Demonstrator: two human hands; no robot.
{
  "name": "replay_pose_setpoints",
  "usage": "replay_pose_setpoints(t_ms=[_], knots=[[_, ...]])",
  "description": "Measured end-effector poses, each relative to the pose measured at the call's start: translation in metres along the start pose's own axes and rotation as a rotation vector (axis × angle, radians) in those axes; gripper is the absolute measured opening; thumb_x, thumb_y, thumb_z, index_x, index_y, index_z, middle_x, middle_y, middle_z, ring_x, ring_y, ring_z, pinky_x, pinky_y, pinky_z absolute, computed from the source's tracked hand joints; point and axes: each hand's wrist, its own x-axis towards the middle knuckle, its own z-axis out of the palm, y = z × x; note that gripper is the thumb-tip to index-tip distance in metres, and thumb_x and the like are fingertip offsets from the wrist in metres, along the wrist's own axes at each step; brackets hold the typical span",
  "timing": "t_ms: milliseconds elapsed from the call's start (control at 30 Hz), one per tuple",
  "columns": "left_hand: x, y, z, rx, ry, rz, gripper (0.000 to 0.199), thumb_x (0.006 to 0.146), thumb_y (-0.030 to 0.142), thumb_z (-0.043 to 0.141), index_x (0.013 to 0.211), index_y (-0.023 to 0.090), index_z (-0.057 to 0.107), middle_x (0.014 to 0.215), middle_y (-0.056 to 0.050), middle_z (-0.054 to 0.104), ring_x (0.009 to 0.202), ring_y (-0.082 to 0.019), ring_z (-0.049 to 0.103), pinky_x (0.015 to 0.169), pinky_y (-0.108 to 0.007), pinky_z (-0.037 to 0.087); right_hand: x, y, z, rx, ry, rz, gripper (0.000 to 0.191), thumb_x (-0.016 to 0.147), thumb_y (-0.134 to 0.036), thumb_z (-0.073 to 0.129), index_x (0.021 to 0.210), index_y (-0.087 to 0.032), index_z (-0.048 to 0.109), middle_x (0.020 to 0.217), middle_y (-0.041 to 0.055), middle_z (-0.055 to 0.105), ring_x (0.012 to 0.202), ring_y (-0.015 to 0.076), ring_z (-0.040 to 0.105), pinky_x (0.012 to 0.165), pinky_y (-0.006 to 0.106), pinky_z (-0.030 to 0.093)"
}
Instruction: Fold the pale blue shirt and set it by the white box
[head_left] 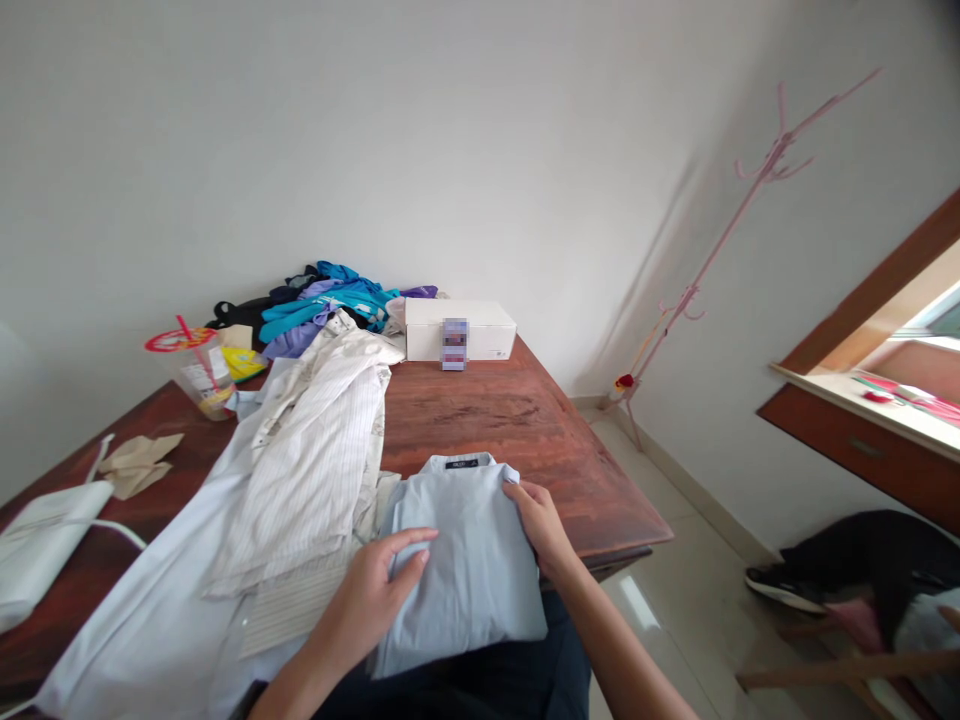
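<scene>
A light blue shirt [469, 560], folded into a rough rectangle, lies at the table's front edge, its lower part reaching past the edge over my lap. Its collar, with a dark label [461, 463], points away from me. My left hand [394, 580] rests on the shirt's left side, thumb and index finger apart, not gripping it. At the upper right corner, beside the collar, my right hand [538, 520] pinches the shirt's edge; some of its fingers are hidden. Left of the folded shirt, a striped white shirt [319, 450] is spread over other pale garments.
A white box [480, 325] stands by the wall beside piled clothes [337, 300]. On the left are a plastic cup with a straw [199, 375], a crumpled napkin [141, 465] and a white device with a cable [45, 550]. A pink coat rack [720, 240] stands beyond the table.
</scene>
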Motion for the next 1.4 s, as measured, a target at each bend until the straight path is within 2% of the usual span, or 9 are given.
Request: replay_pose_setpoints(t_ms=[100,233,333,500,600,700,1033,1267,1400], knots=[[-0.002,-0.001,0.0,0.097,-0.033,0.0,0.037,0.096,0.035,0.055,0.124,0.024,0.076,0.128,-0.006,0.074,0.124,-0.028,0.067,0.111,-0.039,0.049,0.001,0.001,-0.001,-0.288,0.042,-0.159,0.034,0.088,-0.048,0.053,0.068,-0.021,0.053,0.066,0.0015,0.059,0.067,0.0201,0.055,0.061,0.027,0.034],[-0.011,0.014,-0.004,0.422,-0.083,-0.084,0.042,0.098,0.03,0.056,0.137,0.024,0.068,0.113,-0.011,0.079,0.109,-0.032,0.074,0.095,-0.043,0.057,-0.007,-0.008,0.003,-0.552,0.097,-0.214,0.013,0.092,-0.032,0.049,0.097,-0.024,0.058,0.081,0.0043,0.071,0.081,0.025,0.067,0.07,0.027,0.04],[-0.015,0.031,-0.008,0.745,0.003,-0.169,0.05,0.101,0.035,0.054,0.149,0.022,0.056,0.095,-0.013,0.079,0.086,-0.036,0.077,0.073,-0.047,0.061,-0.015,-0.014,0.007,-0.627,0.145,-0.198,0.029,0.093,-0.025,0.047,0.121,-0.024,0.053,0.095,0.0086,0.075,0.092,0.0276,0.071,0.074,0.029,0.043],[0.007,0.039,-0.007,0.762,0.255,0.297,0.046,0.105,0.039,0.048,0.146,0.02,0.057,0.142,-0.016,0.061,0.126,-0.032,0.063,0.097,-0.045,0.057,-0.016,-0.017,0.008,-0.622,0.123,-0.237,0.039,0.101,-0.046,0.045,0.133,-0.025,0.05,0.118,0.0131,0.074,0.107,0.0313,0.071,0.082,0.032,0.047],[0.022,0.03,0.007,0.739,0.036,0.573,0.053,0.103,0.041,0.055,0.153,0.024,0.049,0.162,-0.013,0.042,0.147,-0.033,0.043,0.116,-0.05,0.043,-0.01,-0.016,0.007,-0.617,0.104,-0.225,0.033,0.104,-0.046,0.04,0.119,-0.025,0.06,0.105,0.0115,0.077,0.103,0.0308,0.073,0.082,0.032,0.048],[0.028,0.017,0.024,0.759,-0.155,0.671,0.066,0.102,0.045,0.057,0.162,0.032,0.034,0.171,-0.008,0.024,0.156,-0.035,0.024,0.122,-0.057,0.034,0.001,-0.013,0.007,-0.638,0.111,-0.26,0.029,0.105,-0.038,0.039,0.117,-0.025,0.063,0.097,0.0096,0.078,0.096,0.0283,0.075,0.078,0.03,0.047],[0.089,0.004,0.027,0.714,-0.276,0.546,0.065,0.106,0.061,0.037,0.162,0.029,0.034,0.171,-0.013,0.021,0.158,-0.037,0.015,0.125,-0.062,0.019,0.084,-0.02,0.008,-0.704,0.092,-0.334,0.022,0.102,-0.025,0.045,0.114,-0.023,0.063,0.106,0.0089,0.077,0.099,0.0246,0.072,0.083,0.03,0.047],[0.167,0.012,0.011,0.681,-0.245,0.448,0.062,0.105,0.057,0.043,0.16,0.027,0.039,0.17,-0.014,0.024,0.157,-0.037,0.019,0.124,-0.063,0.019,0.174,-0.048,0.014,-0.68,0.025,-0.333,0.021,0.099,-0.026,0.053,0.108,-0.017,0.069,0.109,0.0098,0.076,0.102,0.0203,0.07,0.087,0.028,0.047],[0.182,0.019,0.002,0.62,-0.323,0.385,0.074,0.097,0.069,0.051,0.159,0.03,0.041,0.17,-0.016,0.023,0.156,-0.042,0.016,0.121,-0.069,0.018,0.197,-0.047,0.016,-0.705,0.019,-0.316,0.028,0.1,-0.035,0.052,0.098,-0.017,0.073,0.099,0.0099,0.077,0.095,0.0228,0.071,0.081,0.029,0.046]])
